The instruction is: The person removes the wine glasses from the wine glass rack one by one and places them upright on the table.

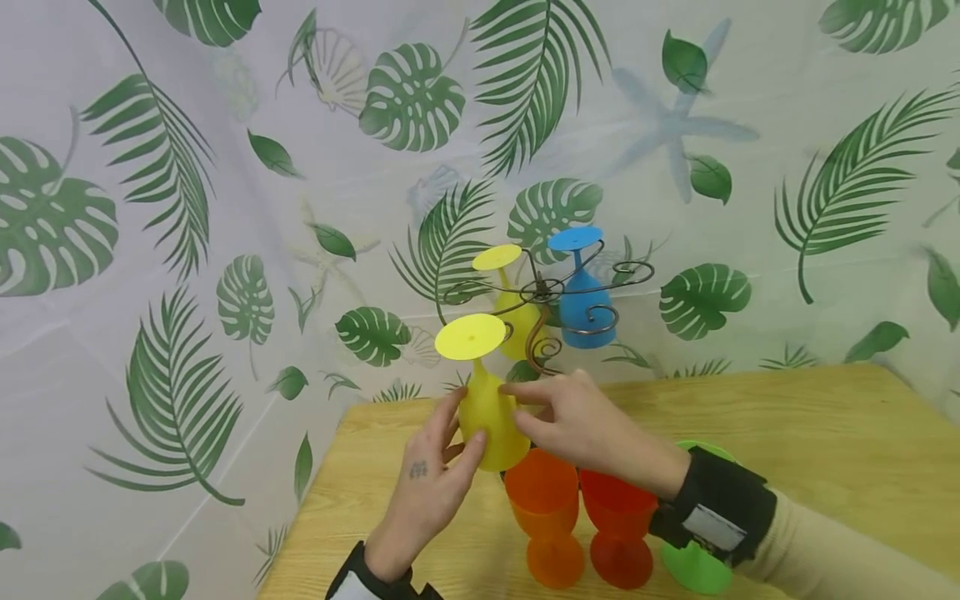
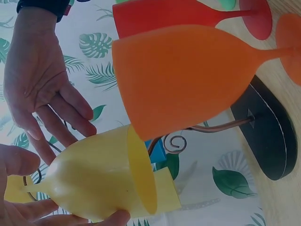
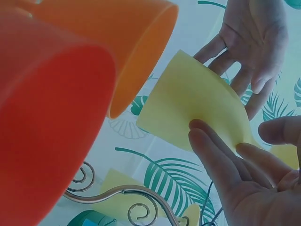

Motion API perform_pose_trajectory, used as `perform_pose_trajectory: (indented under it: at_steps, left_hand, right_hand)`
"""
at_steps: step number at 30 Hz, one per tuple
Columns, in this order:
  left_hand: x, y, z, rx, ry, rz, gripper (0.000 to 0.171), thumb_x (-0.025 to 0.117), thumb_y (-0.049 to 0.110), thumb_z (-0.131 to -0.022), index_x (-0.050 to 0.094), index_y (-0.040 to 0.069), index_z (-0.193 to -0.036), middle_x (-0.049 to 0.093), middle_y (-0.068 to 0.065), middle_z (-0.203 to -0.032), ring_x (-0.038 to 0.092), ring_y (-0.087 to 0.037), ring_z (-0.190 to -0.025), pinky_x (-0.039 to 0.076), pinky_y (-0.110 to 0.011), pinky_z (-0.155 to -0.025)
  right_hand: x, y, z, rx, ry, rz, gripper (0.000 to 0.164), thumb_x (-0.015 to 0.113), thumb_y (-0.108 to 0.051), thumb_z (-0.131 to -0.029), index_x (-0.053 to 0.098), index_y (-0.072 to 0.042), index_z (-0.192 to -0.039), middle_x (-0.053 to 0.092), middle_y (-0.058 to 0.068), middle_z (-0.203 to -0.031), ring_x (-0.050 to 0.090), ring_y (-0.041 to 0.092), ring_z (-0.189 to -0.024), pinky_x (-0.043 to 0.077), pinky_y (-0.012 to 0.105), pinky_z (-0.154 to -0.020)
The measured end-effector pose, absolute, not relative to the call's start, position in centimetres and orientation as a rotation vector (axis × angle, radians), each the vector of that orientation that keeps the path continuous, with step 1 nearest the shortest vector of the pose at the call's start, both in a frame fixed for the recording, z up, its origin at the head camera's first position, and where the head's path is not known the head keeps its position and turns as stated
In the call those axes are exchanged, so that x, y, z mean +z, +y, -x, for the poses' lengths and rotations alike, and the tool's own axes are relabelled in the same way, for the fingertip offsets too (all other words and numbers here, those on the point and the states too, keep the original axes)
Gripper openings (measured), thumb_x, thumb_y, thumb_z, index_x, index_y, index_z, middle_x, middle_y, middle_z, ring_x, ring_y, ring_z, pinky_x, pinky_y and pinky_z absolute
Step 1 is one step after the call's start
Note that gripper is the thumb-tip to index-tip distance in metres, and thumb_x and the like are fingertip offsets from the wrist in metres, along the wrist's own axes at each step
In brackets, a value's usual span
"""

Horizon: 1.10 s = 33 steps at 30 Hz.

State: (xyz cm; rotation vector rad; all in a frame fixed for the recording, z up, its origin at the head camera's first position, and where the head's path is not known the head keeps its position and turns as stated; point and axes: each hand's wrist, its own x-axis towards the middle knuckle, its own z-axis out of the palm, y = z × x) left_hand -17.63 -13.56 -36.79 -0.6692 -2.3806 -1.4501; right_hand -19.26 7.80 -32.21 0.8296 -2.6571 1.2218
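Observation:
A yellow wine glass [image 1: 491, 421] is upside down, foot uppermost, near a curled end of the wire rack [image 1: 542, 290]. My left hand [image 1: 431, 479] holds its bowl, thumb on the near side and fingers round the left. From the right, my right hand [image 1: 581, 421] touches the bowl with extended fingertips. In the right wrist view, the right thumb stands apart from the yellow wine glass [image 3: 197, 103]. The left wrist view shows a wire loop close to the stem of the yellow wine glass [image 2: 94, 174]. Another yellow wine glass [image 1: 497, 258] and a blue wine glass [image 1: 587, 304] hang inverted from the rack behind.
An orange wine glass [image 1: 543, 492], a red wine glass [image 1: 621, 550] and a green wine glass [image 1: 697, 571] stand upright on the wooden table [image 1: 810, 450] in front. The rack has a black base [image 2: 270, 132]. A leaf-patterned sheet [image 1: 300, 208] hangs behind.

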Motion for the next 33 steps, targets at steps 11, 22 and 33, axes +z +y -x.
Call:
perform_pose_trajectory:
  at_steps: [11, 22, 33]
  left_hand:
    - [-36.3, -12.3, 16.9, -1.398, -2.377, 0.737, 0.057, 0.063, 0.011, -0.1, 0.044, 0.004, -0.153, 0.049, -0.011, -0.155, 0.057, -0.03, -0.133, 0.06, -0.041, -0.09]
    - [-36.0, -9.8, 16.7, -1.335, -2.391, 0.863, 0.06, 0.067, 0.008, -0.096, 0.046, 0.003, -0.152, 0.049, -0.011, -0.155, 0.053, -0.024, -0.138, 0.06, -0.04, -0.089]
    - [-35.6, -8.4, 16.2, -1.361, -2.359, 0.903, 0.066, 0.075, 0.022, -0.093, 0.047, 0.008, -0.152, 0.054, -0.005, -0.152, 0.059, -0.02, -0.131, 0.06, -0.029, -0.085]
  right_hand:
    - [-32.4, 9.2, 17.8, 1.205, -2.572, -0.811, 0.037, 0.061, -0.013, -0.095, 0.071, -0.006, -0.13, 0.064, 0.003, -0.065, 0.073, 0.016, -0.07, 0.049, 0.023, -0.047]
    - [-32.8, 12.1, 16.2, 1.22, -2.483, -0.74, 0.03, 0.064, -0.009, -0.097, 0.074, -0.003, -0.124, 0.074, 0.014, -0.12, 0.073, 0.03, -0.107, 0.061, 0.042, -0.085]
    - [-33.2, 13.8, 14.1, 1.208, -2.407, -0.799, 0.031, 0.065, -0.004, -0.095, 0.074, -0.01, -0.124, 0.073, 0.005, -0.116, 0.074, 0.019, -0.097, 0.063, 0.032, -0.078]
